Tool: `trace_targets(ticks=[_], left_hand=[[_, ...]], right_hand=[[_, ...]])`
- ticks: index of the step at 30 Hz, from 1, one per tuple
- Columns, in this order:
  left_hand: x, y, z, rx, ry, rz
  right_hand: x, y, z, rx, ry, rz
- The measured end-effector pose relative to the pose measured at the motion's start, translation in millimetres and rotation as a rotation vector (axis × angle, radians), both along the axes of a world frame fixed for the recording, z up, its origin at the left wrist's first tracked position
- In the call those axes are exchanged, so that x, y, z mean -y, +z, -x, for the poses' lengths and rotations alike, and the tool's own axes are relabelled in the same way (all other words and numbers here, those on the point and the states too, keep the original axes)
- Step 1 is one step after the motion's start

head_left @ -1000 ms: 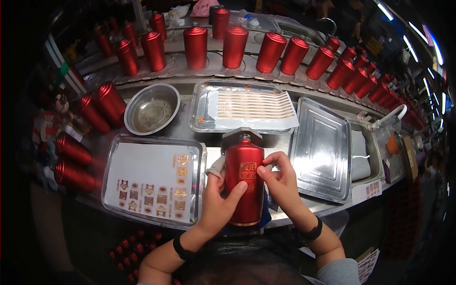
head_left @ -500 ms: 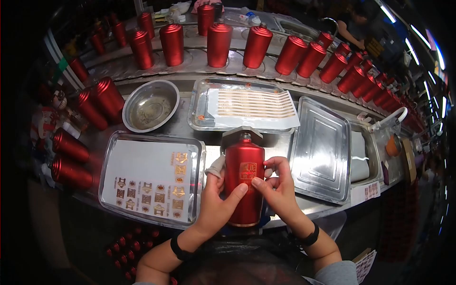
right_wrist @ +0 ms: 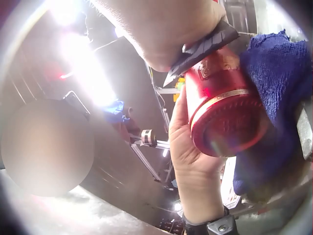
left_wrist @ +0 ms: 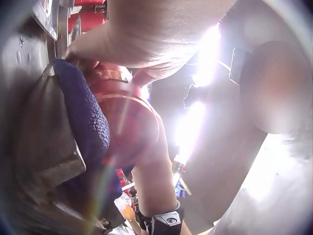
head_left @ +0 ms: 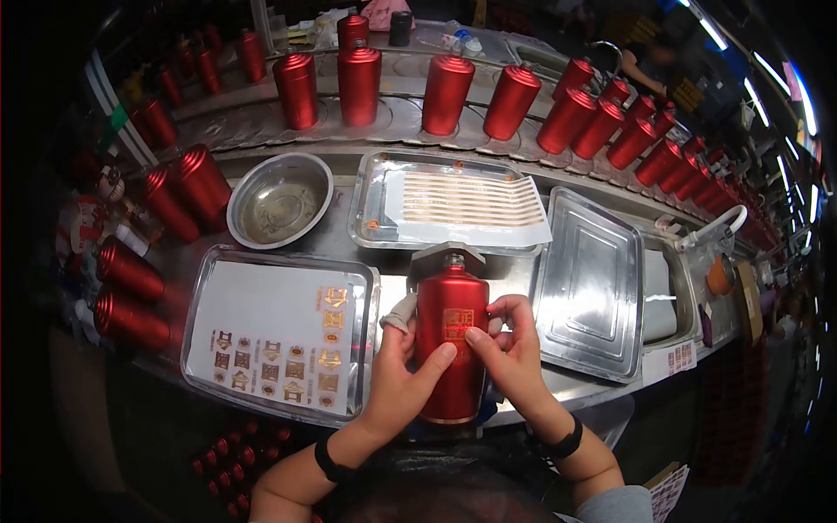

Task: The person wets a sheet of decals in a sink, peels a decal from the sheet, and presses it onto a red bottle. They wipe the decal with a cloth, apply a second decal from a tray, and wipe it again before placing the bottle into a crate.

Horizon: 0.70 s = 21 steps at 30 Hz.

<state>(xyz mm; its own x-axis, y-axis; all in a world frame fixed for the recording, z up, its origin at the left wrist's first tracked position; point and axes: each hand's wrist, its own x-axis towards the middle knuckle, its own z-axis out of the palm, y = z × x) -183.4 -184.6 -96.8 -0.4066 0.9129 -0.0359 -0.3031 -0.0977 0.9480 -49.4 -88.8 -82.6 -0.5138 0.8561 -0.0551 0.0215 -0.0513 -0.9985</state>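
Observation:
A red metallic bottle (head_left: 446, 383) with gold lettering (head_left: 459, 322) on its front lies neck away from me on a grey metal rest (head_left: 447, 252). My left hand (head_left: 397, 383) grips its left side, thumb laid across the front below the lettering; a pale cover (head_left: 398, 312) sits on one fingertip. My right hand (head_left: 514, 366) holds the right side, its thumb pressing the lettering's lower edge and its index finger bent at the bottle's side. Both wrist views show the bottle's round base (right_wrist: 230, 127) beside a blue cloth (right_wrist: 276, 73).
At left lies a tray (head_left: 196, 344) with a sheet of gold stickers. Behind are a metal bowl (head_left: 279, 199), a tray (head_left: 370, 166) with a gold-striped sheet and an upturned tray (head_left: 588, 288). Red bottles (head_left: 449, 96) line the conveyor (head_left: 392, 126); a sink (head_left: 684, 322) is at right.
My right thumb has moved down from the lettering's upper part to its lower edge. My left hand keeps its hold. The conveyor's front-row bottles have shifted right, a back-row one left.

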Motion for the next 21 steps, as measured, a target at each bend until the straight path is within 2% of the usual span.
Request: trace_targets(ticks=[11, 15, 18, 21], left_hand=[[-0.3, 9.0, 7.6, 0.052, -0.017, 0.011], [-0.5, 9.1, 9.5, 0.017, -0.023, 0.031], [-0.6, 7.2, 19.5, 0.124, -0.023, 0.039], [-1.8, 1.7, 26.1, 0.186, -0.028, 0.037]], right_hand=[[1.1, 2.6, 8.5, 0.038, -0.012, -0.036], [-1.4, 9.1, 7.5, -0.030, -0.004, 0.076], [-10.9, 16.6, 0.5, -0.056, 0.081, 0.202], [-11.4, 16.6, -2.2, -0.038, 0.087, 0.205]])
